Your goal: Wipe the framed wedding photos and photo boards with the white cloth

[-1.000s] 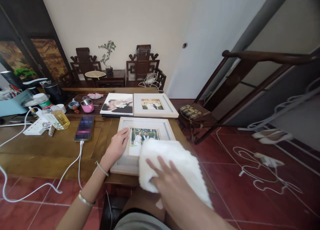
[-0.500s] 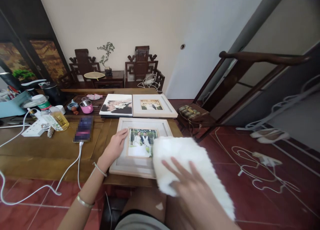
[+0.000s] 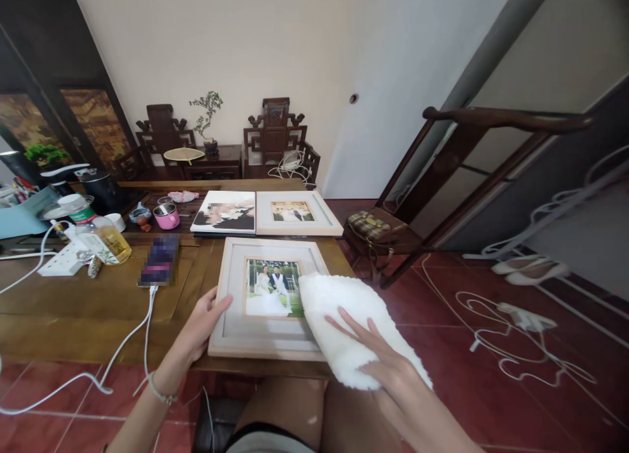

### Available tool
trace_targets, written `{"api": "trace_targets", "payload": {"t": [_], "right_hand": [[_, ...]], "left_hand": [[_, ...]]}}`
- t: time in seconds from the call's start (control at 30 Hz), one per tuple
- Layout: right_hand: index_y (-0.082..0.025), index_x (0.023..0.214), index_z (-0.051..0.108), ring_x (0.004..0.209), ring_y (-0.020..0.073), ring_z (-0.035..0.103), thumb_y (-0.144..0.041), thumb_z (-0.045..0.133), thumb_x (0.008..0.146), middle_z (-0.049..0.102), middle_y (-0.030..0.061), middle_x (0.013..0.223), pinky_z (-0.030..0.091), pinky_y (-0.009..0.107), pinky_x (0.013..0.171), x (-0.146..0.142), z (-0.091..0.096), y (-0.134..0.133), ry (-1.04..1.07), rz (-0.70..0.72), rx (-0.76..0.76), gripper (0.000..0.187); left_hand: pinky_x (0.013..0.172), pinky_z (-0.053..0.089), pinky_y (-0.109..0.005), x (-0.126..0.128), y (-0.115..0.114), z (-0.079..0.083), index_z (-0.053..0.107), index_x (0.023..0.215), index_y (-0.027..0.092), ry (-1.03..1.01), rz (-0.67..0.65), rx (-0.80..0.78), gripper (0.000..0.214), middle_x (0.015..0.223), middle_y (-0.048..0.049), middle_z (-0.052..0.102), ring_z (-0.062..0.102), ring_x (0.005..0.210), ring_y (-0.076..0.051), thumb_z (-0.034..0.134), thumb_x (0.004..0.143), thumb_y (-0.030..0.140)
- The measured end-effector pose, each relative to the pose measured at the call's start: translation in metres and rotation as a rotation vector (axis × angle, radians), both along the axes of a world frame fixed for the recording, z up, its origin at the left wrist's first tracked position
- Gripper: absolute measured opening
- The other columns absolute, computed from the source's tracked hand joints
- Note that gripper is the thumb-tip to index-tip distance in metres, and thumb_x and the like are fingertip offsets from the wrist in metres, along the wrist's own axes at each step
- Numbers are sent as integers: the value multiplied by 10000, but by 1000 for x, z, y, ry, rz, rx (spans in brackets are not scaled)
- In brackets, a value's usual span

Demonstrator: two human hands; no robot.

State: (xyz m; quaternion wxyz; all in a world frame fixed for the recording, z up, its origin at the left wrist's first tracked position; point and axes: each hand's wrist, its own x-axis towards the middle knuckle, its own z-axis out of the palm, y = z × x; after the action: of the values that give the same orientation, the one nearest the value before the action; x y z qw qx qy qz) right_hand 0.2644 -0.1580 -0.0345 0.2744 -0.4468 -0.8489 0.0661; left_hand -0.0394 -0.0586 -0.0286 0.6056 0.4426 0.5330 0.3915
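Observation:
A light wooden picture frame (image 3: pixel 269 346) with a wedding photo lies near the table's front edge. My left hand (image 3: pixel 199 325) grips its left side, thumb over the rim and fingers along the outer edge. Over the frame's right part lies a fluffy white cloth (image 3: pixel 351 309), hiding that side and its lower right corner. My right hand (image 3: pixel 376 354) holds the cloth, fingers spread across the top and part of the cloth tucked by the thumb. Behind the frame sit a second framed photo (image 3: pixel 322 210) and a white-edged photo album or panel (image 3: pixel 223 227).
To the left on the wooden table (image 3: pixel 113 309) are a phone (image 3: pixel 160 259) with a white cable, a bottle of yellow liquid (image 3: pixel 111 240), a power strip (image 3: pixel 61 259) and a pink cup (image 3: pixel 167 216). A wooden chair (image 3: pixel 457 145) holding a checked bag (image 3: pixel 368 223) stands at right.
My left hand has slid from the frame's top surface down to its left edge. The frame sits slightly further left and lower in view. My right hand and the cloth have shifted slightly.

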Motion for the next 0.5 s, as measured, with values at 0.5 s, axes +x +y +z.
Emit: {"api": "trace_targets", "payload": {"t": [0.5], "right_hand": [[-203, 654, 676, 1422, 260, 199, -28, 415, 815, 493, 46, 1409, 159, 652, 1116, -6, 0, 19, -157, 79, -37, 353]], "left_hand": [[492, 534, -229, -64, -7, 103, 616, 1129, 190, 86, 438, -22, 257, 705, 0, 741, 669, 521, -150, 527, 888, 206]]}}
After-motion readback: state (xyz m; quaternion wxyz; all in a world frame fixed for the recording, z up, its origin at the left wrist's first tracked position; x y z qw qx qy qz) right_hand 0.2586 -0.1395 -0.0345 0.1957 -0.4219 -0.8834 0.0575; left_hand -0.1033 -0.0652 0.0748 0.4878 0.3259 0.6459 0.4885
